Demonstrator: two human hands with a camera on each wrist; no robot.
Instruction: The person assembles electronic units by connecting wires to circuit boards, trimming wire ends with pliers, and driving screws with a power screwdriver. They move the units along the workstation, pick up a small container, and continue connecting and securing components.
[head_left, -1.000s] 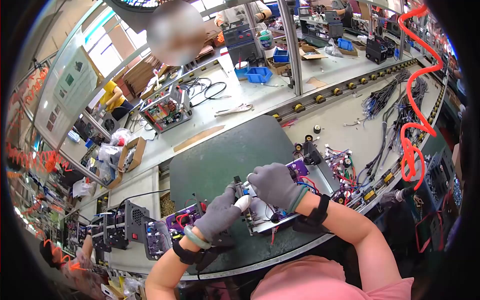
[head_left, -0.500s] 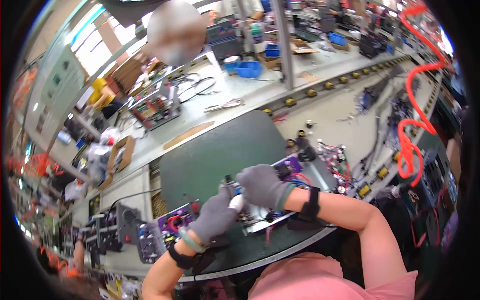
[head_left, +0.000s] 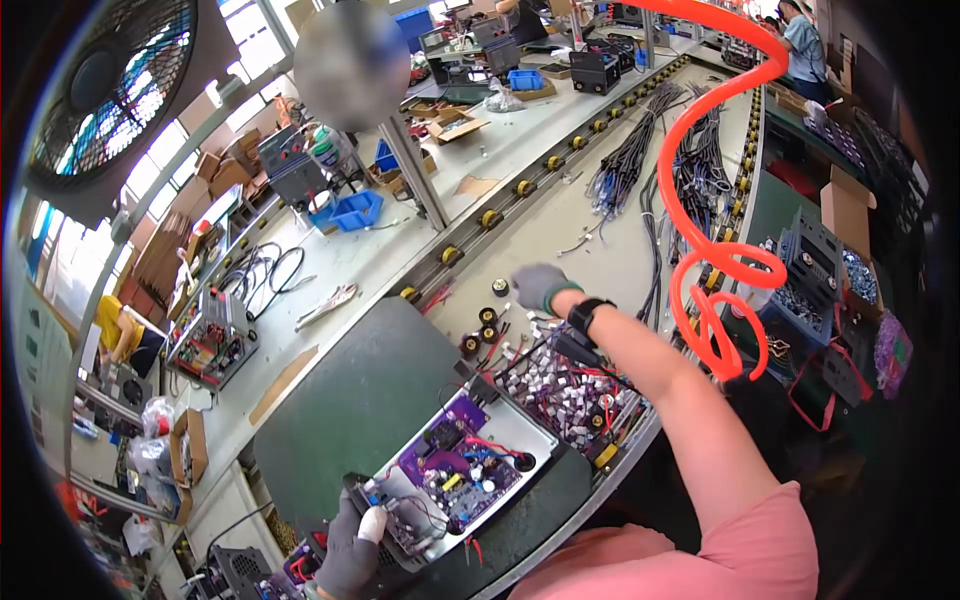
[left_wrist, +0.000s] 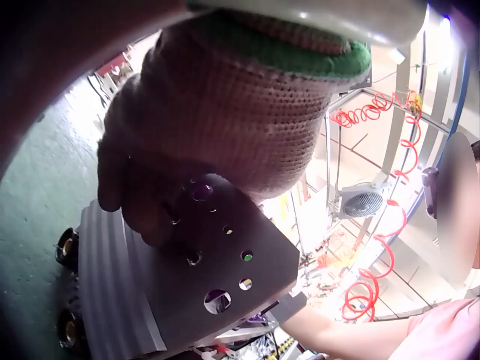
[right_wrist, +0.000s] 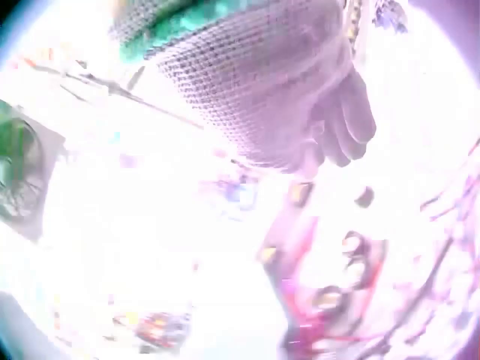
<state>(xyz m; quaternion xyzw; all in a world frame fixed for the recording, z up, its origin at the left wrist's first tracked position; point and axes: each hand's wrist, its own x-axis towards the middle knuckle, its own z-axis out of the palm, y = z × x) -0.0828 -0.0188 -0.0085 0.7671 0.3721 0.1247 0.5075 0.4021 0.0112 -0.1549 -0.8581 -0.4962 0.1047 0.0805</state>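
My left hand (head_left: 350, 550), in a grey glove with white fingertips, grips the end panel of an open metal chassis (head_left: 540, 462) holding a purple circuit board (head_left: 468, 412). In the left wrist view, the gloved fingers curl over that dark end panel (left_wrist: 169, 277), which is punched with round holes; two black round sockets (left_wrist: 69, 246) with brass centres jut from its side. My right hand (head_left: 540, 287), also gloved, reaches over the bench beside a small black round part (head_left: 500, 287). In the right wrist view its fingers hang loosely bent with nothing visible in them; that view is overexposed.
More black round parts (head_left: 487, 316) lie near the green mat (head_left: 350, 390). White connectors with wires (head_left: 560, 395) are heaped right of the chassis. Cable bundles (head_left: 635, 150) lie farther back. A coiled orange air hose (head_left: 680, 180) hangs at the right, near my right arm.
My right hand has left the chassis and moved forward and right to the small round parts. My left hand stays at the end panel. The head view has swung right.
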